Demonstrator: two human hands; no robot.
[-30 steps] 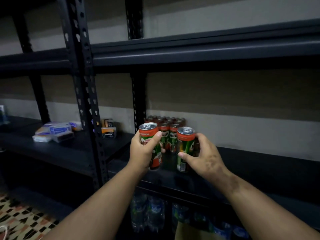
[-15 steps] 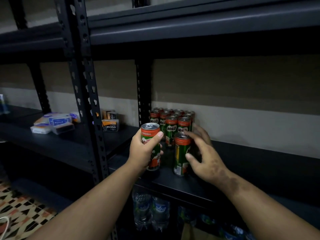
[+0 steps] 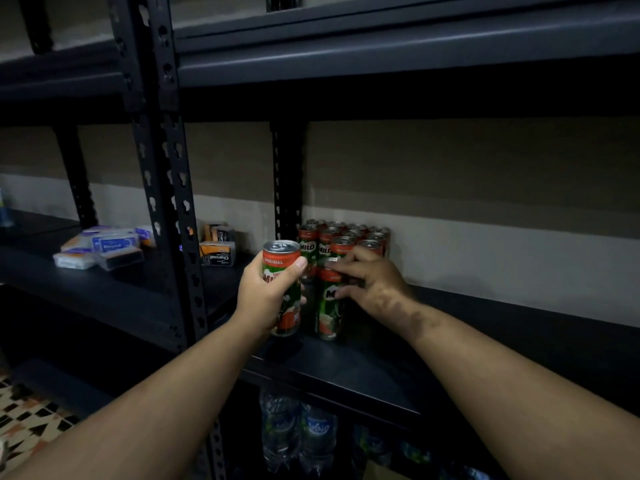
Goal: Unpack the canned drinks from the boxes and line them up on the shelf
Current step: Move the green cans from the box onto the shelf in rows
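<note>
My left hand [image 3: 268,296] grips a green and red Milo can [image 3: 282,271] upright, just above the front of the dark shelf [image 3: 346,368]. To its right a second Milo can [image 3: 328,306] stands on the shelf. My right hand [image 3: 370,282] holds that can from the right, fingers curled round its top and side. Behind both, several Milo cans [image 3: 341,239] stand in rows against the back wall, next to the black upright post.
A black perforated post [image 3: 166,188] divides the shelving on the left. The left bay holds small packets [image 3: 100,249] and charcoal boxes [image 3: 218,252]. Water bottles [image 3: 298,431] stand on the shelf below. Patterned floor tiles [image 3: 24,414] show at the bottom left.
My right hand has set its can down on the shelf in front of the rows and keeps its fingers on it. My left hand still holds its can, hardly moved.
</note>
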